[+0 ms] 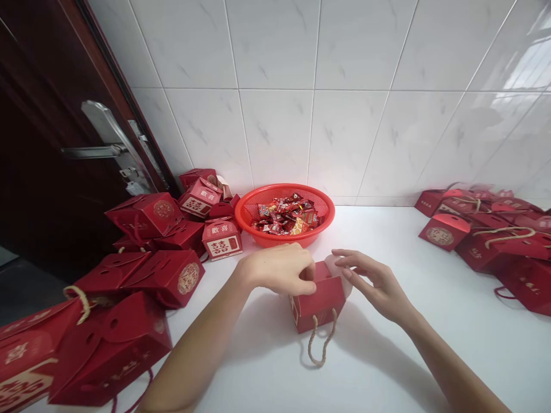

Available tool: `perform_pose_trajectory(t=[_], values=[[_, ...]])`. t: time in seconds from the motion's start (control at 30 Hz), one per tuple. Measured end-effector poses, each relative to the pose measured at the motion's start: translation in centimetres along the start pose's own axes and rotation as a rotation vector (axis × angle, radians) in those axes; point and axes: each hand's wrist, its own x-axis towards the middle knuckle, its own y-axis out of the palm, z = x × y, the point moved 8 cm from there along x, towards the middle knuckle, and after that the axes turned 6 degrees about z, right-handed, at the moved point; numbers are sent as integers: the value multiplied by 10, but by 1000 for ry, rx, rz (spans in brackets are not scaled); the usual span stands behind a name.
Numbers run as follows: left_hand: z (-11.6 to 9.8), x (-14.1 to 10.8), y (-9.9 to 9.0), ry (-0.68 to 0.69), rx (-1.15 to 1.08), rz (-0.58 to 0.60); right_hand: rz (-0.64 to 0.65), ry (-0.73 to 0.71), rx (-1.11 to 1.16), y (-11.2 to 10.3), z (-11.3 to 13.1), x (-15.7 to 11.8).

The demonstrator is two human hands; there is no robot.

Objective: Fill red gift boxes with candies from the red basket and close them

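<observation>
A small red gift box (321,307) stands on the white table before me, its twisted rope handle hanging toward me. My left hand (279,269) is closed over the box's left upper edge, thumb and curled fingers at the red panel. At the box's right end, my right hand (376,281) has its fingers stretched out beside a pale rounded flap (340,272). Whether those fingertips touch the flap, I cannot tell. Behind the box, a red plastic basket (243,221) holds many wrapped candies (286,215). The inside of the box is mostly hidden.
Several red gift boxes (161,278) are piled along the left, near a dark door (38,74) with a metal handle (92,151). More red boxes (495,235) lie heaped at the right. A tiled wall (275,132) borders the back of the white table (387,367).
</observation>
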Motion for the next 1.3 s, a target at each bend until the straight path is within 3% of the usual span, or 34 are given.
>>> perform_pose_trajectory(t=[0.17,0.33,0.63,0.87,1.03,1.3], values=[[8,10,4,-97,-19,24,-42,3,118,4,-8,-4],[9,14,3,-176,48,-37,0,-132,79,19,3,-10],[15,-2,-17,-23,33,-67,26,-259,-152,39,10,-17],[41,-23,-29,-18,-60,-28,-9,-315,-204,41,9,-20],[38,-14,-19,34,-157,56,-21,-299,-208,42,6,-20],[34,21,2,-32,-101,99,-3,-240,-173,44,3,-19]])
